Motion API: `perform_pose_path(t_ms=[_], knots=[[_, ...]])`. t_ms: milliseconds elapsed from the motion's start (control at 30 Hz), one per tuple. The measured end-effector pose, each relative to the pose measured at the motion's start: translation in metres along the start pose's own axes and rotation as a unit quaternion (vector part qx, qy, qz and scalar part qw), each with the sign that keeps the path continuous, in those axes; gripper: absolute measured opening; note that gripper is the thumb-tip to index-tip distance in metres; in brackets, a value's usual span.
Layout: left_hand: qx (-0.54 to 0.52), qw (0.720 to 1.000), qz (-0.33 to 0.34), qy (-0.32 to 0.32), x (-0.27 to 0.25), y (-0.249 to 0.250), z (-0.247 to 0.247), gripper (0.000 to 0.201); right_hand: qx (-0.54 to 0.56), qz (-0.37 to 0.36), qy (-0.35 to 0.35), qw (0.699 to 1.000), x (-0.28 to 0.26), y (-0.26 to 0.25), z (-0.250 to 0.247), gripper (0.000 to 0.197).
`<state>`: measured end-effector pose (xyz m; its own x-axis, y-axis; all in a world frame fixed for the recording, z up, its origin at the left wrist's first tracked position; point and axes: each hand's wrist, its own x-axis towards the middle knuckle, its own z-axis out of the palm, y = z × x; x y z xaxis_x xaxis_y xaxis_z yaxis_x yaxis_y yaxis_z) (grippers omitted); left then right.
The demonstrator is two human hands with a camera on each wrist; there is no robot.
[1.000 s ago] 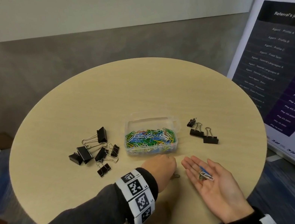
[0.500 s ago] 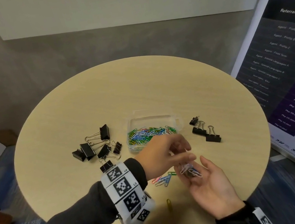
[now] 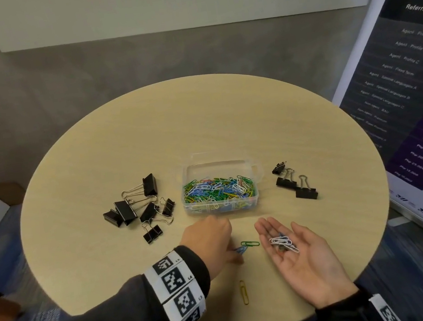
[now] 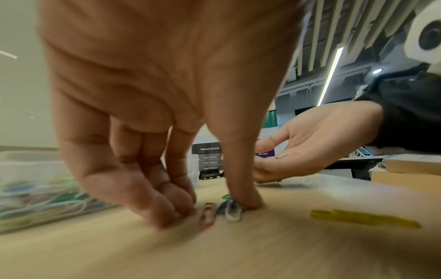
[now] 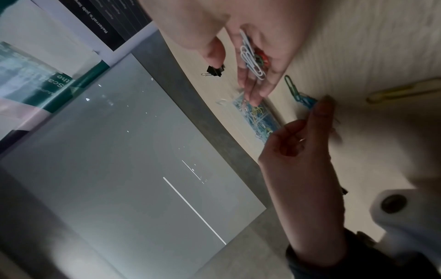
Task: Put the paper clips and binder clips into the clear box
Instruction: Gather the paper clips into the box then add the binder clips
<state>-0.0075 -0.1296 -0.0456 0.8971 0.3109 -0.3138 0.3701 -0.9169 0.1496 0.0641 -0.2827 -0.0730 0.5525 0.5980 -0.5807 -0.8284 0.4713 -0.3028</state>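
Risk: the white paper clips [image 3: 283,243] lie loose on the flat, upturned right hand [image 3: 300,255]; any tilt on the way to the box would likely spill them.
Second risk: the left hand [image 3: 210,241] presses fingertips and thumb down on a blue paper clip [image 3: 239,250] lying flat on the table [image 3: 109,263]; the thin wire may slide instead of lifting.
Clear box [image 3: 220,185]: open, on the table's middle, already heaped with mixed-colour clips.
Loose clips: green paper clip [image 3: 250,244] between the hands; yellow paper clip [image 3: 244,292] nearer the edge.
Binder clips: left group of binder clips [image 3: 139,207] and right group of binder clips [image 3: 293,181], outside the box, either side.
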Motion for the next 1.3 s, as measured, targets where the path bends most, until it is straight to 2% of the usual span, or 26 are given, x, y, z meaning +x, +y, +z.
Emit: perform_pose_path(t_ms=[100, 167, 400, 567, 667, 767, 833, 933, 1033, 1100, 1200, 1300], knots=[[-0.034, 0.999, 0.022, -0.015, 0.002, 0.002, -0.002, 0.029, -0.008, 0.000, -0.001, 1.000, 0.000, 0.000, -0.001, 0.039], [-0.040, 0.998, 0.036, -0.025, 0.004, 0.002, -0.003, 0.022, -0.008, -0.001, -0.002, 1.000, 0.000, 0.000, -0.002, 0.039], [0.051, 0.995, 0.071, -0.044, 0.007, 0.002, 0.007, 0.029, -0.011, -0.003, -0.006, 1.000, -0.002, -0.001, -0.004, 0.038], [0.027, 0.995, 0.080, -0.053, 0.005, -0.002, -0.002, 0.023, -0.018, -0.005, -0.004, 1.000, -0.002, 0.000, -0.005, 0.038], [-0.044, 0.992, 0.115, -0.011, 0.005, -0.003, -0.019, 0.018, -0.019, -0.004, -0.002, 1.000, -0.001, 0.001, -0.005, 0.040], [-0.143, 0.970, 0.188, 0.052, 0.003, 0.005, -0.034, 0.013, -0.037, 0.015, -0.005, 0.999, -0.001, 0.006, -0.001, 0.042], [-0.174, 0.957, 0.220, 0.068, 0.000, 0.014, -0.038, 0.011, -0.052, 0.030, -0.002, 0.998, -0.002, 0.010, 0.004, 0.044], [-0.183, 0.956, 0.220, 0.066, 0.002, 0.019, -0.035, 0.020, -0.038, 0.041, 0.006, 0.998, -0.004, 0.008, 0.007, 0.045], [-0.218, 0.953, 0.190, 0.094, 0.012, 0.012, -0.033, 0.021, 0.023, 0.038, 0.006, 0.999, -0.005, -0.001, 0.004, 0.045], [-0.196, 0.962, 0.161, 0.099, 0.020, 0.007, -0.030, 0.021, 0.034, 0.028, 0.000, 0.999, -0.004, -0.007, -0.001, 0.044], [-0.046, 0.988, 0.143, 0.032, 0.024, 0.007, -0.019, 0.025, 0.036, 0.007, -0.002, 0.999, -0.004, -0.013, -0.006, 0.042], [0.020, 0.989, 0.149, -0.012, 0.026, 0.009, -0.008, 0.026, 0.031, -0.008, 0.003, 0.999, -0.004, -0.015, -0.008, 0.042]])
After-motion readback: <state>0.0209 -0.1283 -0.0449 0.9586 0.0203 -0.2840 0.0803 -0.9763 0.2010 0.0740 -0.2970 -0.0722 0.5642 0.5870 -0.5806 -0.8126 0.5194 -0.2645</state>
